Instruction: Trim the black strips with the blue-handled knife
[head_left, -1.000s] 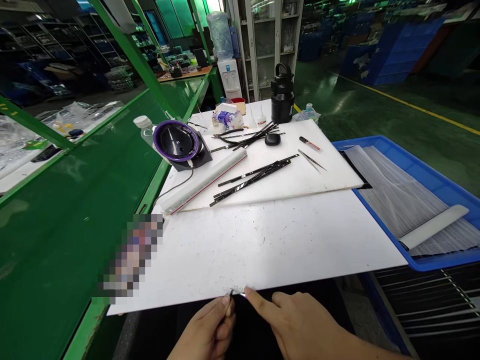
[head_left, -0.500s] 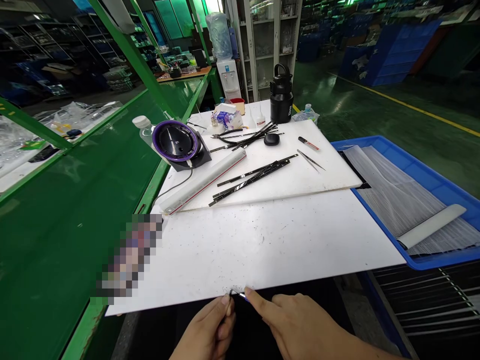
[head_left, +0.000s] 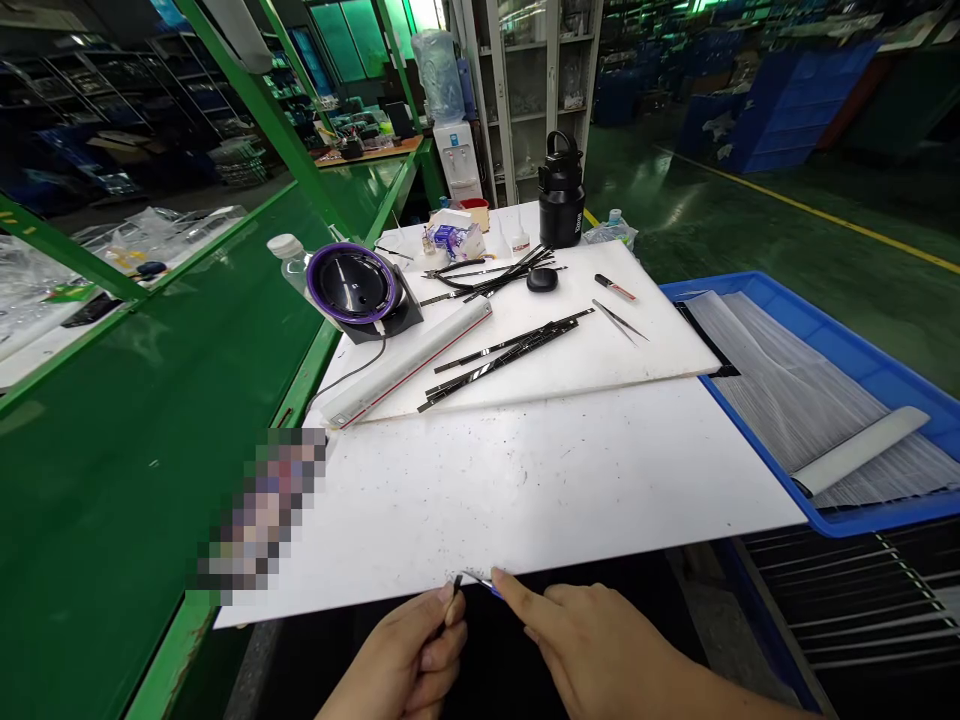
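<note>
At the table's near edge my left hand (head_left: 416,650) is closed on a small black strip (head_left: 457,584), its end poking up between thumb and finger. My right hand (head_left: 600,640) grips a thin metal-tipped tool (head_left: 486,583) with a blue part, its index finger stretched along it. The tool's tip is close to the strip's end; whether they touch I cannot tell. Most of the tool is hidden by the hand. Farther back, several glossy black strips (head_left: 510,358) lie on a white foam board (head_left: 622,365), beside a long white bar with a red line (head_left: 412,365).
Tweezers (head_left: 619,321), a small red-and-black tool (head_left: 615,287), a black case (head_left: 542,280) and a black bottle (head_left: 562,200) are on the foam board. A purple-rimmed fan (head_left: 354,284) stands at left. A blue crate (head_left: 847,522) with white pieces adjoins the table's right side.
My left hand has shifted slightly left and down, and more of the black strip shows, standing more upright. The right hand has stayed nearly in place with the tool.
</note>
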